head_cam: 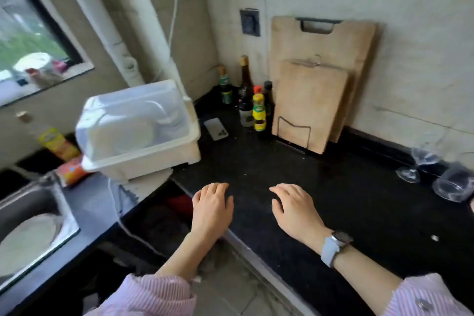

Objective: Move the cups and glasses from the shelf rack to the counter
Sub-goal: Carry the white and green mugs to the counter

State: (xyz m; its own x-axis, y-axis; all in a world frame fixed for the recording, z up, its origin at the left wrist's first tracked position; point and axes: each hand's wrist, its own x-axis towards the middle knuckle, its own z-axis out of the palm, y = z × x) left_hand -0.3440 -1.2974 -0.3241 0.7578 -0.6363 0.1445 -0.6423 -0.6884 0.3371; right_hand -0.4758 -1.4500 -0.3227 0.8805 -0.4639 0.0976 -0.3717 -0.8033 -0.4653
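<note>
Both hands hover low over the black counter [320, 187] near its front edge, palms down, holding nothing. The left hand [211, 209] has its fingers loosely bent; the right hand [295, 209], with a watch [333, 244] on its wrist, has its fingers relaxed and spread.

At the far right edge of the frame the glasses are on the counter: a stemmed wine glass [416, 161] standing upright, its long axis vertical and foot on the counter, and just beside it, lower right, a clear tumbler [454, 185] that looks tilted, though blur makes that hard to tell.

At left centre a white dish rack [138, 131] with a translucent cover holds plates. Sauce bottles [257, 110] and two wooden cutting boards [313, 90] stand against the tiled wall, with a phone [216, 129] lying flat nearby. A steel sink [30, 218] is at lower left.
</note>
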